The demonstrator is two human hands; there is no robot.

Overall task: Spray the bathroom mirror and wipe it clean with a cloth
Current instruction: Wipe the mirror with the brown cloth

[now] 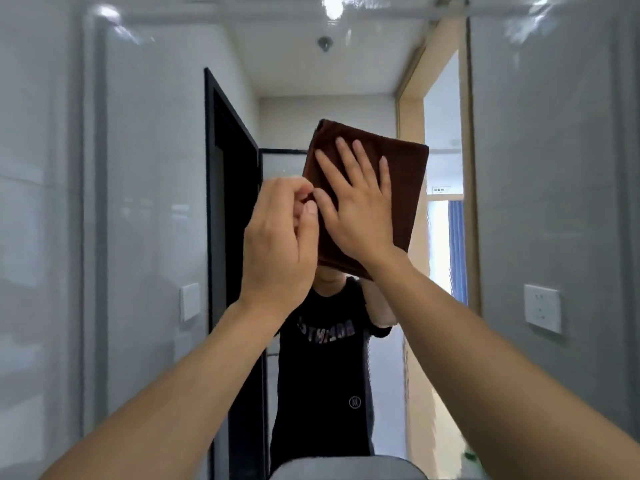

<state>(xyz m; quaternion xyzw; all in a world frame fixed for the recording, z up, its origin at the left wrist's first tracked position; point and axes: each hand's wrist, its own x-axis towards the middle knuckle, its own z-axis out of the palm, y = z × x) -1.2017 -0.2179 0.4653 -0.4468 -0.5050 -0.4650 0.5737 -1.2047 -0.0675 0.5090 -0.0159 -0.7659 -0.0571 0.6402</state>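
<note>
A folded brown cloth point(405, 174) lies flat against the bathroom mirror point(156, 168) at about head height. My right hand point(356, 206) presses on it with straight, spread fingers. My left hand point(280, 244) is beside it, fingers curled, pinching the cloth's left edge near the right thumb. The mirror fills most of the view and reflects a person in a black T-shirt, whose head is hidden behind the cloth. No spray bottle is in view.
A white wall socket point(542, 308) sits on the grey wall right of the mirror. The mirror reflects a black door frame point(221, 202), a light switch point(189, 302) and a lit doorway. A rounded grey-white edge point(346, 467) shows at the bottom.
</note>
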